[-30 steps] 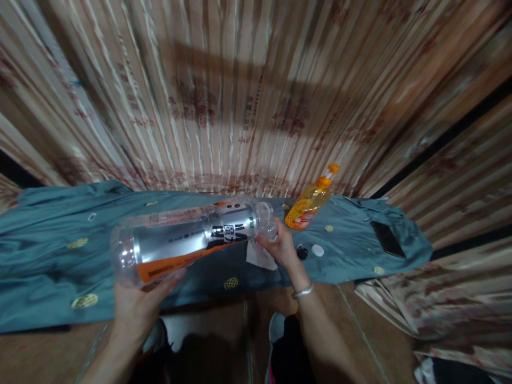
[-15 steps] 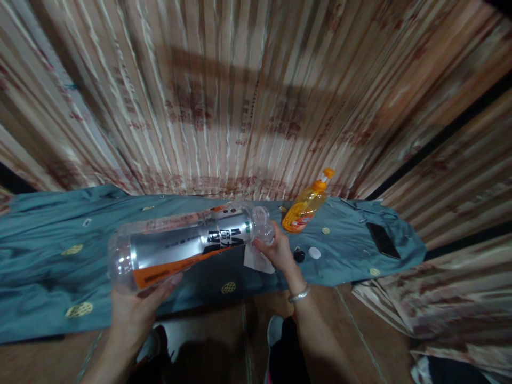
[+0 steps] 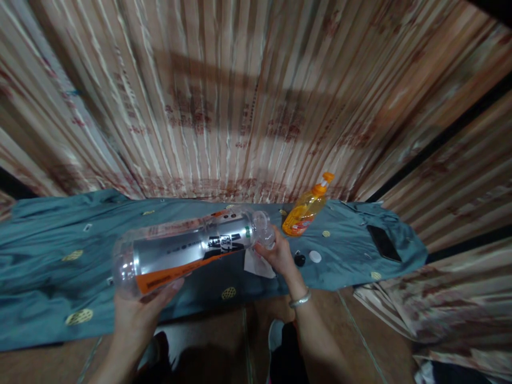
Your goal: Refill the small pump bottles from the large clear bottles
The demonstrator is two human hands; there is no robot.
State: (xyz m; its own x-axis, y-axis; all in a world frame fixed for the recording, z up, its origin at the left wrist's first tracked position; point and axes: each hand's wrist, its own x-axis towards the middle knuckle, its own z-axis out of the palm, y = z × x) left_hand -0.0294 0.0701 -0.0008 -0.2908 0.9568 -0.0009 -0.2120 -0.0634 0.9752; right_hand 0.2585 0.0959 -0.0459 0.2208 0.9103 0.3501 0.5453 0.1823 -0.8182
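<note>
A large clear plastic bottle [image 3: 188,248] with a silver and orange label lies on its side in the air above a teal cloth [image 3: 52,266]. My left hand [image 3: 138,309] cups its base end from below, fingers wrapped on it. At the neck end my right hand [image 3: 278,255] grips the bottle by its open mouth; a silver bracelet sits on that wrist. A white paper [image 3: 256,264] lies on the cloth just under my right hand.
An orange pump bottle [image 3: 306,208] lies tilted on the cloth to the right. A black cap [image 3: 299,260] and a white cap [image 3: 315,256] sit beside my right hand. A dark phone [image 3: 384,242] rests at the cloth's right end. Striped curtains hang behind.
The bottle and both hands stay in nearly the same pose; the view has shifted slightly, so everything sits a little lower in the picture.
</note>
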